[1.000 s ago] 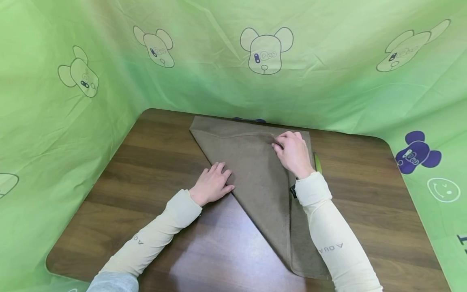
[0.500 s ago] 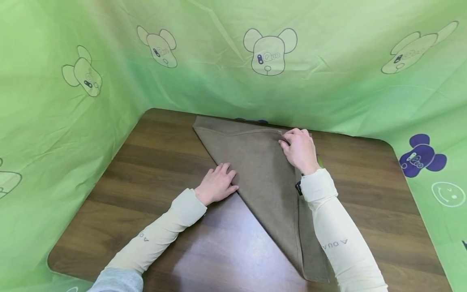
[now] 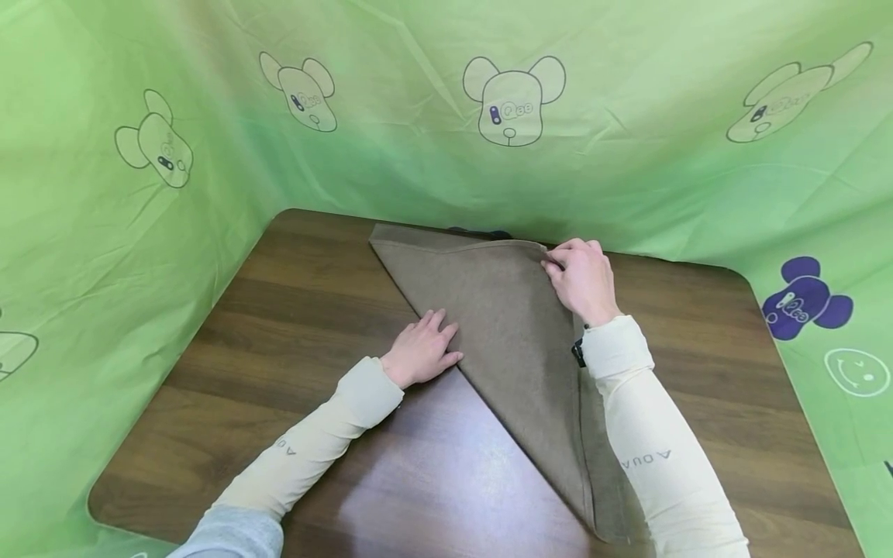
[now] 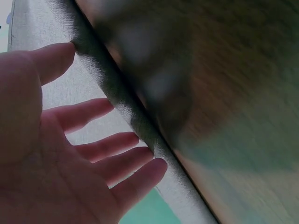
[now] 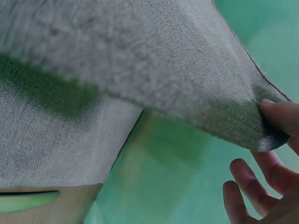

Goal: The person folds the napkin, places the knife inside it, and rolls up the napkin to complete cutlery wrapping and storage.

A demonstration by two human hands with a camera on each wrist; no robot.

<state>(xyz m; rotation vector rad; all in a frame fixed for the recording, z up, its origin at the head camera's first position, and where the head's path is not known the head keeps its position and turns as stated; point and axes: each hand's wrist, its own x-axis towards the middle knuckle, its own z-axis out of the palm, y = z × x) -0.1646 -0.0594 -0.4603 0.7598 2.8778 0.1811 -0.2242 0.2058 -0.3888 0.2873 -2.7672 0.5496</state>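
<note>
A brown-grey cloth lies on the table, folded over diagonally with one layer on the other. My left hand rests with spread, fairly straight fingers on its slanting fold. In the left wrist view the fingertips of that hand touch the rolled fold edge. At the far right, my right hand pinches the upper layer's corner between thumb and fingers. The right wrist view shows this corner lifted, its edge hanging above the lower layer; the other fingers stay free of the cloth.
The wooden table has rounded corners. Green fabric printed with bear heads hangs along its back and sides. A slim green object with a rounded tip lies beside the cloth; in the head view it is hidden.
My right hand has carried the pinched corner to the right and slightly away, covering more of the lower layer. My left hand stays on the fold, shifting slightly right in view.
</note>
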